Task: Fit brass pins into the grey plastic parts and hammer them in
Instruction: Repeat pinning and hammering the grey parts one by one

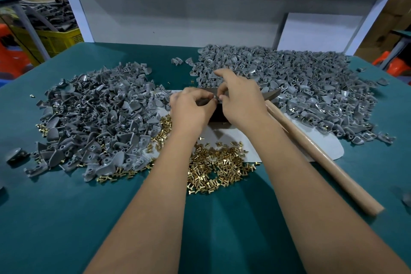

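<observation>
Both hands meet over a dark block (216, 115) at the middle of the green surface (222, 218), which I take for the anvil. The left hand (191, 110) has its fingers curled in and pinching something small at the tips; the right hand (241, 100) meets it there, thumb and forefinger pinching the same spot. What sits between them is too small to make out, but it looks like a grey part getting its pin, held close over the block so it can be set down and struck. The brass pins (215, 167) lie heaped just below the wrists, within easy reach. One heap of grey plastic parts (95, 118) spreads to the left, another (300, 82) to the right and behind. The hammer (320, 153) lies by the right forearm, its handle slanting toward the near edge, untouched. A yellow crate (57, 40) stands off the far left corner. The piles crowd the block on both sides.
</observation>
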A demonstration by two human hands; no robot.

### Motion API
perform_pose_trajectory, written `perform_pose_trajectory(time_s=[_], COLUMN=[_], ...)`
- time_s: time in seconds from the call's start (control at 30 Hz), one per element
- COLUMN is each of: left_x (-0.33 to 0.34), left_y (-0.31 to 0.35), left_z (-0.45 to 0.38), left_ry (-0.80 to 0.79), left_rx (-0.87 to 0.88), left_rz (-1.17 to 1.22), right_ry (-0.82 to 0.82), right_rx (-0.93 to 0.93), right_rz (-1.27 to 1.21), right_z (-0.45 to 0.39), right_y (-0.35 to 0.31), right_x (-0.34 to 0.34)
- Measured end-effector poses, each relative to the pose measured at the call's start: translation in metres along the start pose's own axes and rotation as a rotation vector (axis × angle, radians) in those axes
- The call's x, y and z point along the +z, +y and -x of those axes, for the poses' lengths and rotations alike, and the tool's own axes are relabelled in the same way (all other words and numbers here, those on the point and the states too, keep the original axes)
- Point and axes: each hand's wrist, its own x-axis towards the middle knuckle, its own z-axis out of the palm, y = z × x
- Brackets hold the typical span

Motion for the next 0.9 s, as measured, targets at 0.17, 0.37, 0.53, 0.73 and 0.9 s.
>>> perform_pose_trajectory(time_s=[0.17,0.37,0.53,0.73,0.9], left_x=[0.0,-0.001,-0.002,-0.002,-0.002], left_y=[0.003,0.003,0.004,0.004,0.003], left_z=[0.002,0.003,0.002,0.001,0.002], left_ry=[0.007,-0.004,-0.012,-0.025,-0.007], left_rx=[-0.014,-0.016,-0.008,-0.012,0.008], left_rz=[-0.037,-0.021,-0.003,0.022,-0.003], right_ry=[0.061,0.224,0.091,0.085,0.11], right_rx=[0.135,0.278,0.218,0.249,0.262], right_rz=[-0.326,-0.315,-0.358,-0.366,-0.405], right_z=[0.014,0.016,0.016,0.011,0.012], right_y=[0.003,0.021,0.01,0.007,0.005], right_x=[0.004,-0.011,-0.007,0.0,0.002])
